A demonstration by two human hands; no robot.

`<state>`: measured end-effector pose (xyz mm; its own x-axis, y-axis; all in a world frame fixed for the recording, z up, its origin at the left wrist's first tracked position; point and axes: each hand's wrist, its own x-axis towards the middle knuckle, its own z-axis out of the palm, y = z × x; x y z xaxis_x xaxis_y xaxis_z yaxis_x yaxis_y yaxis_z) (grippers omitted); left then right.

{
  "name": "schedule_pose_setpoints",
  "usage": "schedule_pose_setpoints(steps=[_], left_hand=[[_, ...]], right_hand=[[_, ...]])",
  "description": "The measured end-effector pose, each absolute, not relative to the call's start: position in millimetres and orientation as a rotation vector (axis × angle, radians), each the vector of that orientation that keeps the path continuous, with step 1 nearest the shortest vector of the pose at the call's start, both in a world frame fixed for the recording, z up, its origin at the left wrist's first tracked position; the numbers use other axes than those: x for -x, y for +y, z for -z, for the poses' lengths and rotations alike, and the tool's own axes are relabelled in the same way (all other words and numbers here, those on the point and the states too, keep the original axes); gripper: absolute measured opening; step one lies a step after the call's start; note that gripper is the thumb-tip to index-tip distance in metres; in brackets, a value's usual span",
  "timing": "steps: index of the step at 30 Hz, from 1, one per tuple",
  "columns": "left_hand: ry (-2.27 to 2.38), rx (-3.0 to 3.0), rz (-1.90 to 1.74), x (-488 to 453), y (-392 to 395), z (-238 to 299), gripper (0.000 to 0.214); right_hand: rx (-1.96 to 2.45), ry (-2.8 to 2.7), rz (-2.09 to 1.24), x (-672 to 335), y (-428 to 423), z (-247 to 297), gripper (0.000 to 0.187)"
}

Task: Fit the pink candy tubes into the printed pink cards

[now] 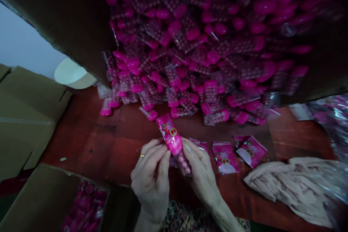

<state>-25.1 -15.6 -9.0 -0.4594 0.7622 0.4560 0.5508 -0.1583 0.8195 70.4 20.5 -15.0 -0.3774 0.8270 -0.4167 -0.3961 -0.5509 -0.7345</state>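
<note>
a clear tube of pink candy balls (183, 165) is grasped between left hand (150, 177) and right hand (201, 175), its printed pink wrapper (170, 134) tilted far, flat wrappers (225, 157) kept within reach to the right, more tubes (174, 90) heaped far on the red tabletop (89, 141).

the clear tube (182, 160) shows pink balls (185, 165) below a magenta, swirl-patterned label (170, 134).

Cardboard cartons (27, 116) crowd my left at the reddish wooden tabletop (81, 145), with a white bowl (71, 74) beyond its far corner, a crumpled beige sheet (288, 188) lying at right, and patterned clothing (185, 219) over my lap.
</note>
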Motion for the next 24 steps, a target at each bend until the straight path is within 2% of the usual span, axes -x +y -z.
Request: schedule_pose_setpoints(steps=[4,10,14,20,24], left_hand=[[1.906,-1.904,-1.536,37,-9,6,0.032],[1.948,-1.99,-1.435,41,-2,3,0.018],[2.011,-1.822,-1.417,37,-3,7,0.016],[1.868,-1.468,-1.763,25,-12,22,0.022],[1.769,-1.18,-1.799,19,-11,32,0.018]], right_hand=[[1.14,-0.794,-1.866,-68,19,11,0.029],[1.19,-0.845,-1.817,-62,17,11,0.03],[1.194,-0.854,-1.736,-59,13,11,0.029],[1.237,-0.99,-1.57,-59,9,11,0.027],[1.295,-0.972,-1.509,-60,10,13,0.027]])
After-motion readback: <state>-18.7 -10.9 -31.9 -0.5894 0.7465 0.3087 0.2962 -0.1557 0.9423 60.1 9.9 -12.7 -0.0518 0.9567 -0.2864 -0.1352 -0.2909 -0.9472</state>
